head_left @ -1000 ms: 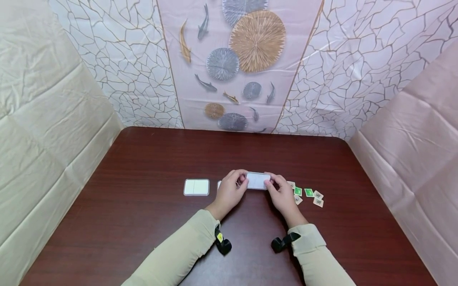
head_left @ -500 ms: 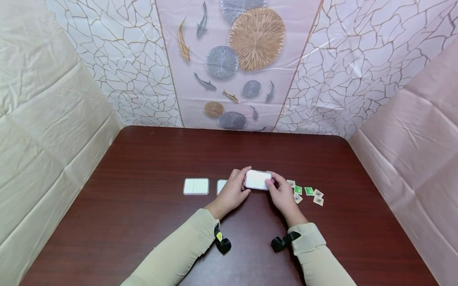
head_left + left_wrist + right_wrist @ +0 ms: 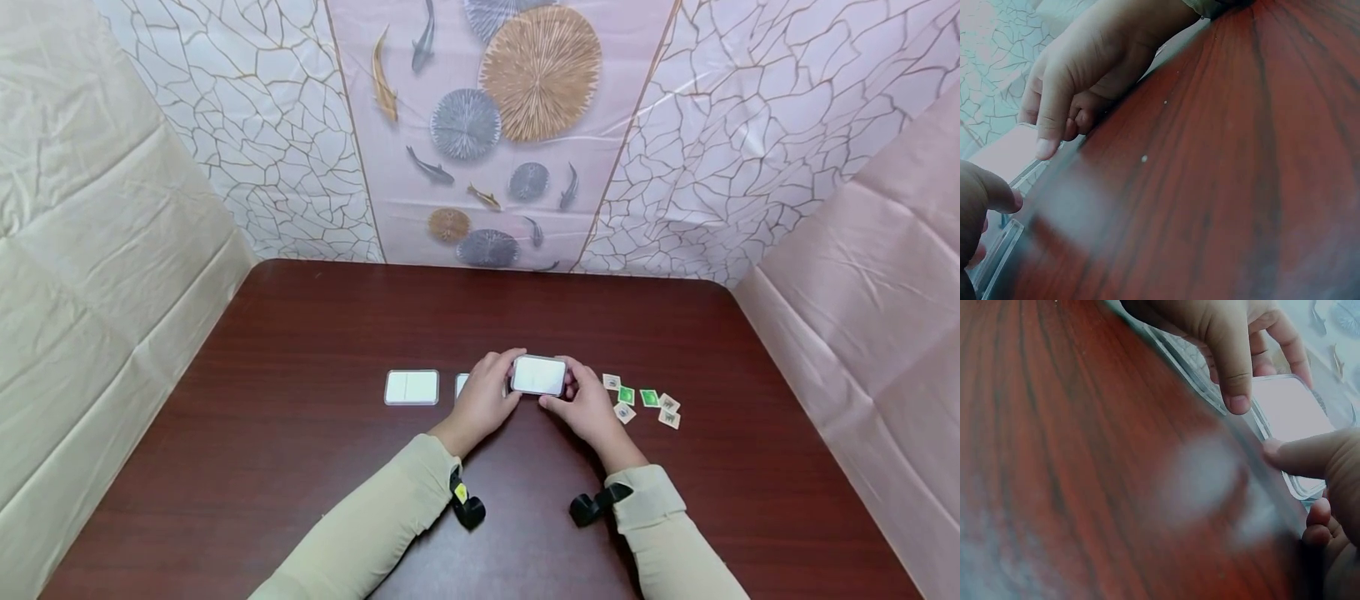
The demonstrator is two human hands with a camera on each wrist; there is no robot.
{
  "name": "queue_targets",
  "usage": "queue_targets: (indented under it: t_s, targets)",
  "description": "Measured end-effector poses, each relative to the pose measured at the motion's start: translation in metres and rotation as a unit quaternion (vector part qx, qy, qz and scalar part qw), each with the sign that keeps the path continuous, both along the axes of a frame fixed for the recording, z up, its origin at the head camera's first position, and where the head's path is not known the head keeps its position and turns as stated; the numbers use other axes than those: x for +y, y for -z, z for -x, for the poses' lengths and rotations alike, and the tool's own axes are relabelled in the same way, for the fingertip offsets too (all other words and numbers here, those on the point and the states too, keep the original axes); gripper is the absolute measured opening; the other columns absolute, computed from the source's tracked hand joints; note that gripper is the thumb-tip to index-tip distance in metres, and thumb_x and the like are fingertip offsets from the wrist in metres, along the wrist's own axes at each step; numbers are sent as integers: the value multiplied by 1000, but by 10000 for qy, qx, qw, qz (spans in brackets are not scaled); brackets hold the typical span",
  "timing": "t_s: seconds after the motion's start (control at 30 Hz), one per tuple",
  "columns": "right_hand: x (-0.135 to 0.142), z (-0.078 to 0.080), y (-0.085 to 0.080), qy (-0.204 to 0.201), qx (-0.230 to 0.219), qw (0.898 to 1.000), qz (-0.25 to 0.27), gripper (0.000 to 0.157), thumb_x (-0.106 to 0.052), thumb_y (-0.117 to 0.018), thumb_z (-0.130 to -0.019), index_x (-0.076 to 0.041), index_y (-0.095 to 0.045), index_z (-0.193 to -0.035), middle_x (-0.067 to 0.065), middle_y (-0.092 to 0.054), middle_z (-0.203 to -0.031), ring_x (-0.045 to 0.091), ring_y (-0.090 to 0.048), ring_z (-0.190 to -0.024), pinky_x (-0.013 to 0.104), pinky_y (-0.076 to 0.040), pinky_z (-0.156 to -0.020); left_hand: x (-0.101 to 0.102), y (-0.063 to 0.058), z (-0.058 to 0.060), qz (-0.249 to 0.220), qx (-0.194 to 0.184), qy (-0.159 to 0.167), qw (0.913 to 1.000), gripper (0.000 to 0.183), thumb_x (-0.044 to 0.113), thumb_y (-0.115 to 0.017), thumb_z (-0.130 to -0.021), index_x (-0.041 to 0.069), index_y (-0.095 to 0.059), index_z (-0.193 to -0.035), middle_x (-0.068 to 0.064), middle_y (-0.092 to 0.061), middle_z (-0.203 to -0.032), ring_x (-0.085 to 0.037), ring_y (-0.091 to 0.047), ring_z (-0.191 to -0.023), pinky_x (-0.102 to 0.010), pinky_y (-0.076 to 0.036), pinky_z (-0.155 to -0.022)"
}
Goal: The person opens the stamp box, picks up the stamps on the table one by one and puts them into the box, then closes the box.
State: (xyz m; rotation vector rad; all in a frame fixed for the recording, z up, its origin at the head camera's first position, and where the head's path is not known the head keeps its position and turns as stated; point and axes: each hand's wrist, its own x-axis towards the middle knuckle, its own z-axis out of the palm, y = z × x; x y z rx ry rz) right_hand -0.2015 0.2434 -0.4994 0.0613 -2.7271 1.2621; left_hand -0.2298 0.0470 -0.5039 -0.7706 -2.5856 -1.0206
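A small rectangular clear-edged case [image 3: 538,375] with a white face is held between both hands, just above the table or touching it; I cannot tell which. My left hand [image 3: 483,402] grips its left end, fingers at the far corner and thumb at the near one. My right hand [image 3: 594,410] holds the right end, its thumb on the near edge and fingers behind. The right wrist view shows the white face of the case [image 3: 1291,409] tilted between both thumbs. In the left wrist view, the right hand [image 3: 1085,69] pinches the far end.
A similar white case [image 3: 412,387] lies to the left. Another case [image 3: 461,384] is mostly hidden behind the left hand. Right of the right hand lie several small square tiles, some green [image 3: 649,398] and some beige [image 3: 670,418]. A patterned cloth [image 3: 300,167] hangs behind the table.
My right thumb has slid from the case's white face down to its near edge. The left thumb has come closer to the case after standing away from it. The case has shifted slightly left.
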Motion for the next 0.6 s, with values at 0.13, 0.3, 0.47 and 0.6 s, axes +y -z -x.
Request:
queue_targets:
  t_s: [0.13, 0.3, 0.47, 0.6]
  targets:
    - [0, 1, 0, -62, 8, 9994, -338, 70, -5, -86, -76, 0, -52, -138, 10, -48, -95, 24, -48, -84, 33, -40, -72, -1, -1, 0, 167, -30, -89, 9998, 65, 12, -84, -79, 14, -59, -138, 0, -59, -95, -19, -56, -91, -37, -43, -82]
    - [2, 1, 2, -13, -22, 9985, -540, 71, -4, -85, -78, 1, -51, -140, 12, -50, -97, 25, -50, -85, 34, -41, -73, 0, -1, -1, 354, -142, -119, 9992, 66, 17, -87, -79, 14, -59, -138, 4, -59, -94, -19, -56, -91, -37, -42, -84]
    - [2, 1, 2, 37, -35, 9981, -615, 73, -5, -84, -78, 1, -50, -143, 14, -52, -100, 26, -51, -86, 35, -41, -73, 1, -1, -1, 437, -186, -111, 9988, 66, 18, -87, -79, 14, -59, -138, 4, -59, -93, -18, -55, -90, -37, -42, -85]
    - [2, 1, 2, 22, 11, 9982, -607, 76, -4, -83, -78, 0, -48, -145, 15, -53, -99, 27, -51, -84, 35, -41, -71, 1, -1, -2, 485, -232, -116, 9985, 66, 19, -87, -79, 14, -58, -138, 5, -59, -92, -18, -55, -89, -37, -41, -85]
